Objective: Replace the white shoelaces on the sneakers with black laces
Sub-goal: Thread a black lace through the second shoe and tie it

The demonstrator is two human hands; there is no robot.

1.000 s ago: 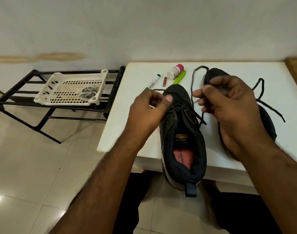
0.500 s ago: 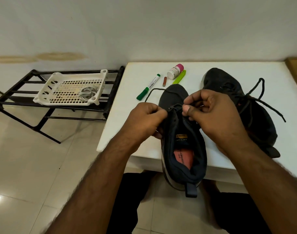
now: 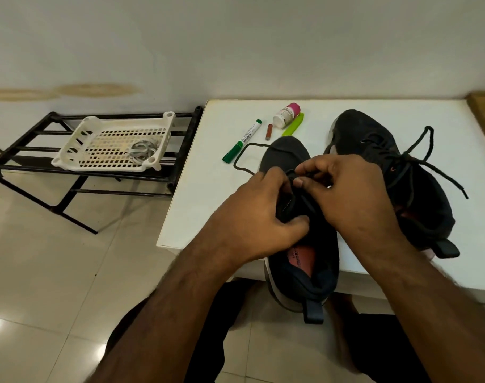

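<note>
Both hands meet over the lacing of the near sneaker [image 3: 299, 261], which lies on the white bench [image 3: 197, 205] with its heel hanging over the front edge toward the person. The left hand [image 3: 252, 217] has its fingers curled into the shoe's left side at the eyelets, thumb pressed against the tongue, while the right hand [image 3: 346, 194] pinches the black lace [image 3: 244, 161] between thumb and forefinger right at the point where the two hands touch. The knuckles cover the eyelets, so how far the lacing has gone cannot be told. A loose loop of that lace trails out beyond the left hand onto the bench. Just beyond the right hand lies the second sneaker [image 3: 401, 189], already threaded in black, its lace ends spread out to the right. Farther out past both hands sit a green marker [image 3: 242, 140], a small brown stick [image 3: 269, 131], a white bottle with a pink cap [image 3: 286, 115] and a lime-green clip-like piece [image 3: 293, 125]. Well off to the left of the left hand stands a black metal rack [image 3: 37, 161] carrying a white perforated tray [image 3: 78, 158] with pale coiled laces [image 3: 142, 152] in it.
</note>
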